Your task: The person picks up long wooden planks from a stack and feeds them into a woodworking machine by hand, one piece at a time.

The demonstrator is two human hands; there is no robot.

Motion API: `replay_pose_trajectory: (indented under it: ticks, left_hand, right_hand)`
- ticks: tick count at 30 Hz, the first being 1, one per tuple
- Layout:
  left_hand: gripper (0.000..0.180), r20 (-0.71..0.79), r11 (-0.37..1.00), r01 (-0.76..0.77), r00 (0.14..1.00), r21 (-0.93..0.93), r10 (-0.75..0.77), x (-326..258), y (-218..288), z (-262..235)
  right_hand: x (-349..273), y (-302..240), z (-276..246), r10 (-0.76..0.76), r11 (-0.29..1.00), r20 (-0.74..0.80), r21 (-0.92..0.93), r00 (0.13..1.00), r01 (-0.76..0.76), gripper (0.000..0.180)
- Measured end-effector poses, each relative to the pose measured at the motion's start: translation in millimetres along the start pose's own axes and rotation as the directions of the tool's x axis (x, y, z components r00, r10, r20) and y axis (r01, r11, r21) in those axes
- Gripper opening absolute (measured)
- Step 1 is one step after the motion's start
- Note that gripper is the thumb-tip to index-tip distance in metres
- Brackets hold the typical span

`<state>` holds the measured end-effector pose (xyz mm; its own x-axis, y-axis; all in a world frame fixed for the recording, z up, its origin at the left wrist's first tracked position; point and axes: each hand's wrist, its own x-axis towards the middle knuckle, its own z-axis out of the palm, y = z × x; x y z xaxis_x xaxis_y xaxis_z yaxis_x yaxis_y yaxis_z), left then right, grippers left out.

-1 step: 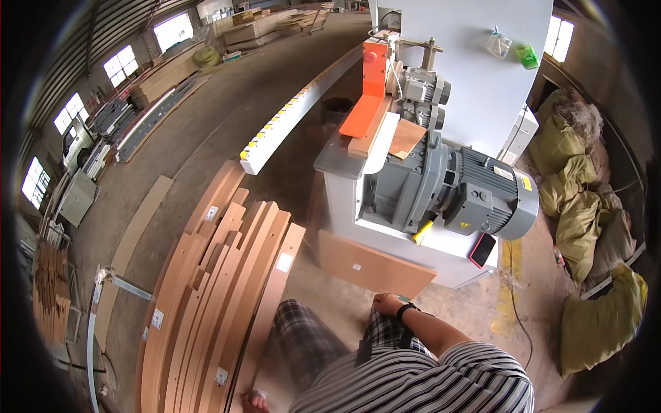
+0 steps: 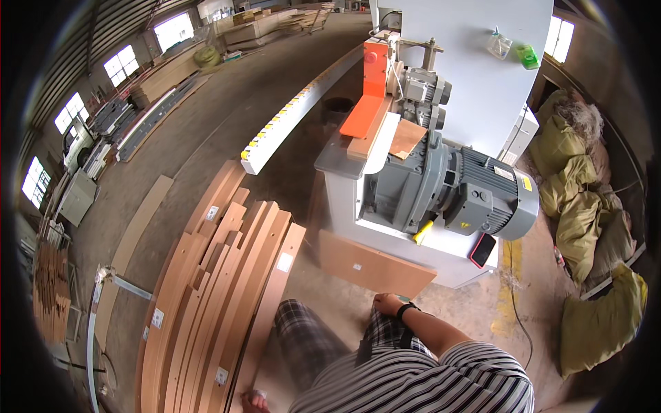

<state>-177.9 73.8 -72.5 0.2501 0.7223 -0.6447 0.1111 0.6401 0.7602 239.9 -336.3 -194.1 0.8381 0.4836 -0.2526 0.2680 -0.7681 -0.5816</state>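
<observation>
My right hand (image 2: pixel 387 303), with a dark band on the wrist, rests on my right knee in plaid trousers (image 2: pixel 385 329). It holds nothing that shows, and its fingers lie over the cloth. My left hand (image 2: pixel 255 402) shows only in part at the lower edge, low beside the stack of long brown wooden boards (image 2: pixel 227 289). Its fingers are too small and cut off to read, and whether it touches a board is unclear. Several boards bear white labels. A flat brown panel (image 2: pixel 375 265) leans against the machine base just beyond my right hand.
Ahead stands a machine with a grey motor (image 2: pixel 482 193), an orange guard (image 2: pixel 365 117) and a long white rail (image 2: pixel 289 120). A phone (image 2: pixel 483 250) and a yellow-handled tool (image 2: pixel 423 233) lie on its base. Stuffed sacks (image 2: pixel 575 206) line the right; a cable (image 2: pixel 515 303) crosses the floor.
</observation>
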Motion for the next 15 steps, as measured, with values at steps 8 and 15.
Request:
replay_pose_trajectory:
  ticks: [8,15]
  left_hand:
    - [0.033,0.033,0.998,-0.021,0.999,-0.059,0.023,-4.9,1.0,10.6]
    - [0.034,-0.013,0.997,-0.073,0.997,-0.019,0.072,-8.9,1.9,9.2]
  right_hand:
    - [39.7,-68.6,-99.5,0.073,0.644,-0.033,0.765,0.997,-0.022,0.026]
    - [100.1,-172.5,-243.3,0.048,0.151,-0.265,0.955,0.963,0.255,0.042]
